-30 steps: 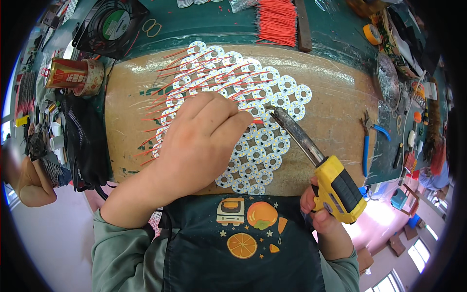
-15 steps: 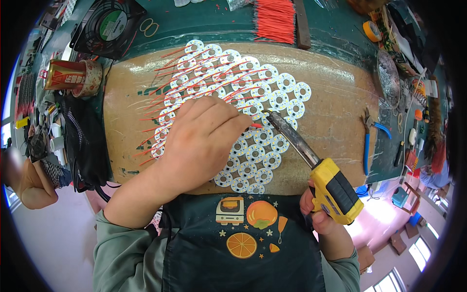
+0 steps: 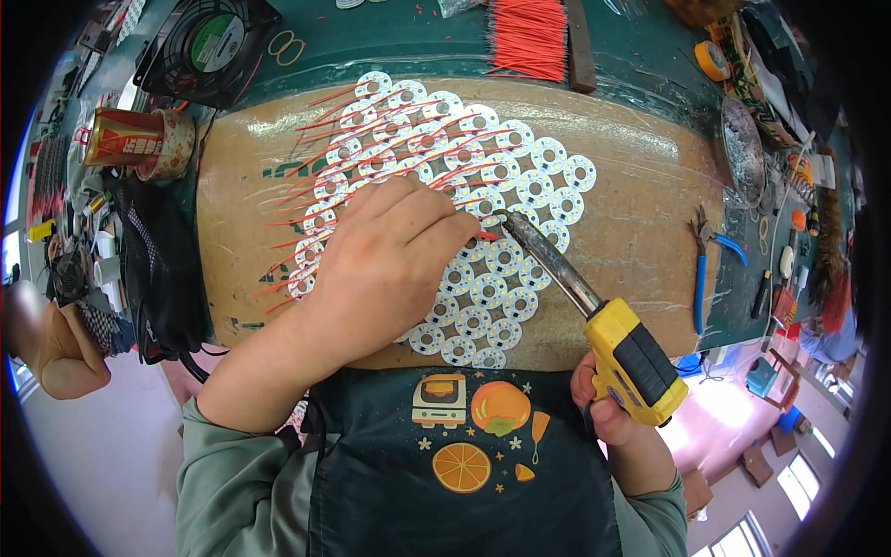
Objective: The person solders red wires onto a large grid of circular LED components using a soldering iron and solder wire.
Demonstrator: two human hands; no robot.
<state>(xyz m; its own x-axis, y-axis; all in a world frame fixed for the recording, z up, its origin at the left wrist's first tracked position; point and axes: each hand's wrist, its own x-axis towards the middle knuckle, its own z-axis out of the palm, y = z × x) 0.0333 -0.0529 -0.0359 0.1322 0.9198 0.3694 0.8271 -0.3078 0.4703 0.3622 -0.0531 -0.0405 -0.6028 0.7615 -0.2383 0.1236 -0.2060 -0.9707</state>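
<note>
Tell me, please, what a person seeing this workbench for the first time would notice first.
The eye goes first to the cluster of round white discs with thin red wires, spread over the brown board in the middle. The left hand lies flat on them, and the right hand holds a yellow soldering iron with its tip at the discs. A bundle of red wires lies at the top.

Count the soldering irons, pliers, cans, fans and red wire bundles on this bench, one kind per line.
Soldering iron: 1, in the right hand
Pliers: 1
Can: 1
Fan: 1
Red wire bundle: 1
Total: 5
</note>
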